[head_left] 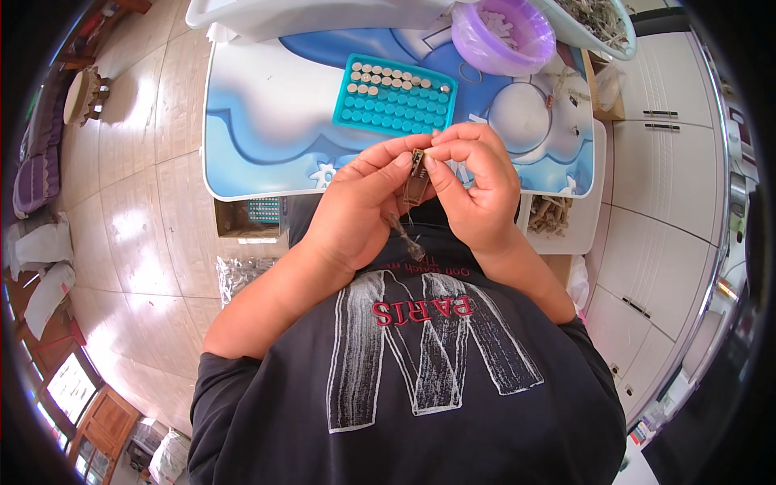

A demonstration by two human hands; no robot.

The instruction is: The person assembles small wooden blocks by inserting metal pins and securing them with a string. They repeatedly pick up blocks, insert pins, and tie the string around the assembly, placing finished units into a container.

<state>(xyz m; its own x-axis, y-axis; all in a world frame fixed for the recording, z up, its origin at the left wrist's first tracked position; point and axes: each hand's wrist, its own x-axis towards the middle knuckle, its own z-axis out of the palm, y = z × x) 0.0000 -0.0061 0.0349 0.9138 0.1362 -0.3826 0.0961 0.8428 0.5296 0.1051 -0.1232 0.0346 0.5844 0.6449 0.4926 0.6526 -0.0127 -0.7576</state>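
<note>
Left hand (362, 194): thumb and bent index pinching brown case (416, 182), just nearside of tray (343, 97). Right hand (482, 182) opposite: fingers curled, tips at case's tray-side end, hold unclear. Forearms (279, 295) converging toward tray.

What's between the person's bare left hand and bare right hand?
Head view: a small, brown, rectangular piece, gripped by the left hand, with the right hand fingertips at its upper end. A frayed brownish strand shows below.
</note>
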